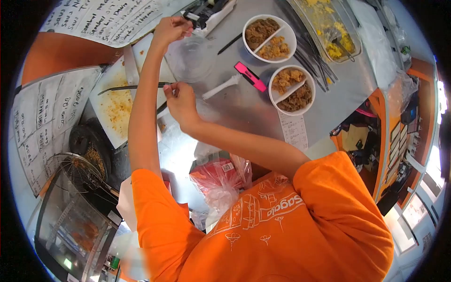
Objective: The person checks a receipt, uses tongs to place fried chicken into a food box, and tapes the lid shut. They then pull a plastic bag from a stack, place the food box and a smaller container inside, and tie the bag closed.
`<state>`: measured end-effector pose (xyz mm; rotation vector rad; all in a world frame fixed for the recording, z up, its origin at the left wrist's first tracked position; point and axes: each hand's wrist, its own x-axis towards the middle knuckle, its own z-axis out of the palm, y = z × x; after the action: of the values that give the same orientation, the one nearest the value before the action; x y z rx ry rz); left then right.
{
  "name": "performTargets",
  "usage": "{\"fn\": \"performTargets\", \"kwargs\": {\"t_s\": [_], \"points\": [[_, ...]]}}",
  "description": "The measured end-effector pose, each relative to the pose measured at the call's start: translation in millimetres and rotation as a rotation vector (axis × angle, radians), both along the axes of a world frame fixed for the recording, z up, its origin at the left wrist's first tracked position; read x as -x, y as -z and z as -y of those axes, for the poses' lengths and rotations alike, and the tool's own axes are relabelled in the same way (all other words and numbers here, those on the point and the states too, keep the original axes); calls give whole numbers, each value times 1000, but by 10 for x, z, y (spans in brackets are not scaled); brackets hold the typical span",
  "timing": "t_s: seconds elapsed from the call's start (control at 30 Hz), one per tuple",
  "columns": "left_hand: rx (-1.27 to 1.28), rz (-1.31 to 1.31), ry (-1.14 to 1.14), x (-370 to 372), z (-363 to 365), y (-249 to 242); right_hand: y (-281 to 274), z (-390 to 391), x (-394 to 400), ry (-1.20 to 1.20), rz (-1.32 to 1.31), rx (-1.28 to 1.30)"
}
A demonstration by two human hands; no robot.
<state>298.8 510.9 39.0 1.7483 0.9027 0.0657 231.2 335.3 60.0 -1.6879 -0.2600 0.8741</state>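
At the upper left, my left hand (172, 32) is raised beside a black tape dispenser (200, 17), its fingertips pinched together; anything between them is too small to tell. My right hand (182, 101) is lower, thumb and fingers closed at the end of a thin black strip (118, 88), though a firm grip on it is not clear. That strip runs behind my left forearm over a stained white board (117, 113). Between and right of the hands lies a round clear plastic lid (191, 58). A white plastic utensil (221, 88) rests near my right hand.
Two divided white bowls of brown food (269, 38) (291, 90) stand on the metal table. A pink marker (250, 76), black strips (314, 56) and a receipt (294, 130) lie around them. A glass tray of yellow food (359, 44) is farther right. Nearer me sits a red plastic-wrapped package (217, 173).
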Motion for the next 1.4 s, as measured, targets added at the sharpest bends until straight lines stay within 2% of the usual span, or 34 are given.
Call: {"fn": "performTargets", "kwargs": {"t_s": [0.07,0.17,0.2,0.27,0.3,0.4,0.47,0.53,0.6,0.7,0.77,0.83,0.93,1.0,1.07,1.2,1.4], "points": [[-157,-20,3,-89,10,60,57,82,-133,-33,-77,30],[-522,-184,25,-124,39,63,41,235,-289,-21,-39,-27],[-890,-326,71,-80,-23,164,31,276,-350,-42,5,-21],[-788,-353,44,18,63,357,33,404,-445,-79,24,-40],[-750,-355,18,6,89,278,-12,450,-550,-101,47,-64],[-333,144,-125,243,246,-219,-205,960,-927,-339,137,-278],[-55,371,-429,443,791,-823,-596,1417,-1288,-514,219,-216],[-86,523,-570,531,1556,-1287,-909,1867,-1639,-626,268,-299],[-51,536,-711,624,2192,-1545,-1055,2275,-1927,-690,236,-313],[-201,442,-866,541,3227,-1790,-1008,2702,-2369,-850,214,-237],[-314,336,-1001,361,3796,-1688,-823,2890,-2642,-994,293,-176],[-541,361,-1101,209,4168,-1184,-539,3006,-2818,-1077,302,-154],[-583,262,-1353,70,4516,-175,-89,3085,-2926,-1135,351,-180],[-513,251,-1454,-80,4708,116,105,3106,-2992,-1165,497,-183],[-413,239,-1546,-154,4825,219,117,3149,-3023,-1204,515,-123],[-387,330,-1584,-233,4868,198,193,3247,-3007,-1212,468,-27],[-214,466,-1725,-248,4976,221,276,3485,-2926,-1110,373,-208]]}}
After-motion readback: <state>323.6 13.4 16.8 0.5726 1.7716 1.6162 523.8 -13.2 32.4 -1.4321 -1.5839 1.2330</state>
